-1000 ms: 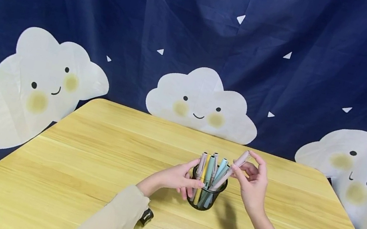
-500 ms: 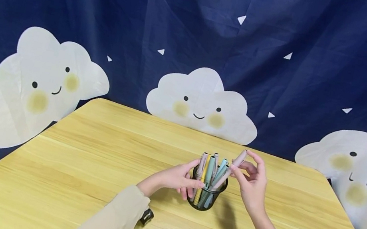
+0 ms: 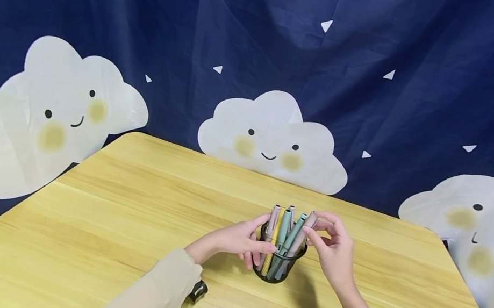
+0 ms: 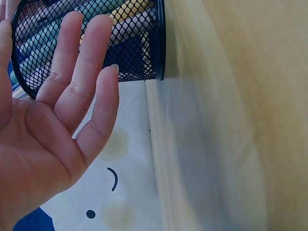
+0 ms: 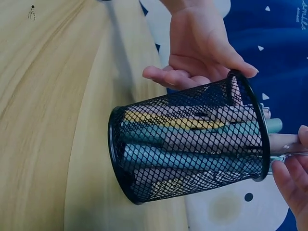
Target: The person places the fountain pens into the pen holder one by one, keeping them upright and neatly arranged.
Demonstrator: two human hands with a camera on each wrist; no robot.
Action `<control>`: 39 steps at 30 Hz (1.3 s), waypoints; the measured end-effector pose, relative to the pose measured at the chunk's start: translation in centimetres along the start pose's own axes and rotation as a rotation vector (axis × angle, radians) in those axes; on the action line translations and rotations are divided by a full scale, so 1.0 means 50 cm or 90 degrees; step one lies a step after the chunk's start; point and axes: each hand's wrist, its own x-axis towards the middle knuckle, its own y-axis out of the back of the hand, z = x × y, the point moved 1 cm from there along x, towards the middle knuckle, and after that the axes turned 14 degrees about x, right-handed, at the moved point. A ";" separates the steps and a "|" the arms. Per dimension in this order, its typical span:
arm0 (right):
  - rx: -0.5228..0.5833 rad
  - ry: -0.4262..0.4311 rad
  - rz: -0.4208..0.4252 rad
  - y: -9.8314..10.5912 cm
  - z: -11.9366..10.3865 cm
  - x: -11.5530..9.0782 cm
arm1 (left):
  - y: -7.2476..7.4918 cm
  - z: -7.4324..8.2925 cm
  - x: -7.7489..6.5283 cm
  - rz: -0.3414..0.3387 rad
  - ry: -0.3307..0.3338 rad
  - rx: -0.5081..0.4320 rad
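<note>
A black mesh pen holder stands on the table with several capped pens in it. My left hand holds its left side, the thumb over the rim. In the left wrist view, the other fingers lie along the mesh. At the right side of the holder, my right hand pinches the upper end of a pale pink pen, whose lower part is inside the holder. Beside it lean green pens, a yellow pen and another pale pink pen. In the right wrist view, pen bodies show through the mesh wall.
The wooden table spreads out on all sides of the holder. Behind it hangs a dark blue curtain with white clouds and triangles. Black wrist cameras sit under both sleeves.
My right hand has moved down and slightly left, and the pale pink pen it pinches has sunk deeper into the holder and stands more upright. The left hand has stayed in place.
</note>
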 end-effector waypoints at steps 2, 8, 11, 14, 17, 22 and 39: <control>-0.001 0.007 -0.004 0.012 0.027 -0.006 | 0.001 0.002 0.001 0.000 -0.001 0.000; 0.003 0.018 -0.016 0.096 0.196 -0.031 | 0.002 0.005 0.002 -0.003 -0.005 -0.004; -0.002 0.004 -0.014 0.097 0.198 -0.033 | 0.003 0.005 0.003 -0.005 -0.007 -0.001; 0.026 0.007 -0.022 0.064 0.136 -0.028 | 0.002 0.006 0.004 -0.005 -0.008 0.004; 0.027 -0.009 -0.014 0.022 0.050 -0.018 | 0.002 0.008 0.004 -0.007 -0.011 0.004; 0.021 -0.023 0.003 0.013 0.026 -0.014 | 0.001 0.008 0.007 -0.009 -0.016 0.002; -0.017 -0.030 0.006 0.099 0.158 -0.051 | 0.001 0.003 0.001 0.021 -0.027 0.013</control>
